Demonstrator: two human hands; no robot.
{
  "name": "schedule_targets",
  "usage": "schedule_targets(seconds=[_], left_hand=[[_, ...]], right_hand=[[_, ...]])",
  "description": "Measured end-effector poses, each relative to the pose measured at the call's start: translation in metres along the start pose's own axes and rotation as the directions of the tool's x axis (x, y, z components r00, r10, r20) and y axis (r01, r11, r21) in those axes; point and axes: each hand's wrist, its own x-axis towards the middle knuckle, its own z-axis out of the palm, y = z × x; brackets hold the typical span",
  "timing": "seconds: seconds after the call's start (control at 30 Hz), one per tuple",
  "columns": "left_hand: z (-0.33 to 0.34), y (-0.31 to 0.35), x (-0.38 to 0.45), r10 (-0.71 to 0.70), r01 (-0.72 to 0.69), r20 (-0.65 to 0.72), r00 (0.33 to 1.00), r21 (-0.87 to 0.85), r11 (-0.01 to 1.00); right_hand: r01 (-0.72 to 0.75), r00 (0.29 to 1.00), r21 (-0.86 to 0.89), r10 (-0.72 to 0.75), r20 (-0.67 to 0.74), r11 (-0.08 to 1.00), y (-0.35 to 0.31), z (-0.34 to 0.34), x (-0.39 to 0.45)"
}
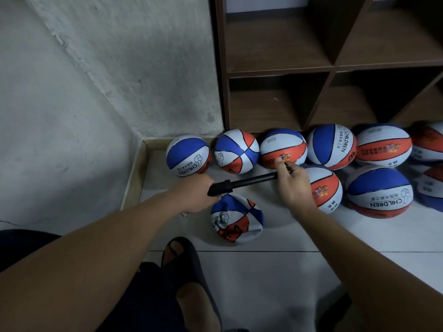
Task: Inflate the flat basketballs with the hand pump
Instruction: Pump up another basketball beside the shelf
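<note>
A black hand pump (249, 180) lies almost level in the air above the floor. My left hand (195, 194) grips its thick handle end. My right hand (291, 182) holds the pump's far end, fingers curled round the tip near the nozzle. Just below the pump a flat, crumpled red, white and blue basketball (236, 218) sags on the tiles. Behind my right hand sits a round ball (324, 188), and another round ball (282, 148) lies just past the pump's tip.
Several round basketballs line the base of a dark wooden shelf unit (330, 68), among them one at the left (188, 155) and one at the right (378, 191). A rough grey wall (96, 80) stands at the left. My sandalled foot (182, 257) is on the tiles.
</note>
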Motion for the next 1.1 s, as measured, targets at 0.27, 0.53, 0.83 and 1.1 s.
schedule_targets(seconds=[0.27,0.53,0.83,1.1], left_hand=[[0.003,0.035,-0.002,-0.011,0.020,-0.087,0.996,0.102,0.995],[0.001,0.042,0.007,0.037,-0.024,-0.095,0.995,0.135,0.991],[-0.004,0.009,0.013,-0.029,0.042,-0.082,0.996,0.156,0.987],[-0.003,0.020,0.016,-0.009,0.026,-0.070,0.998,0.252,0.967]], right_hand=[[-0.010,1.000,-0.042,0.010,-0.017,0.999,-0.015,0.054,-0.022],[-0.013,0.992,-0.081,0.023,0.124,0.997,-0.013,0.054,-0.023],[-0.184,0.983,0.004,0.184,0.010,0.983,0.013,0.001,0.013],[-0.076,0.997,-0.062,0.075,-0.021,0.995,0.017,0.023,0.002]])
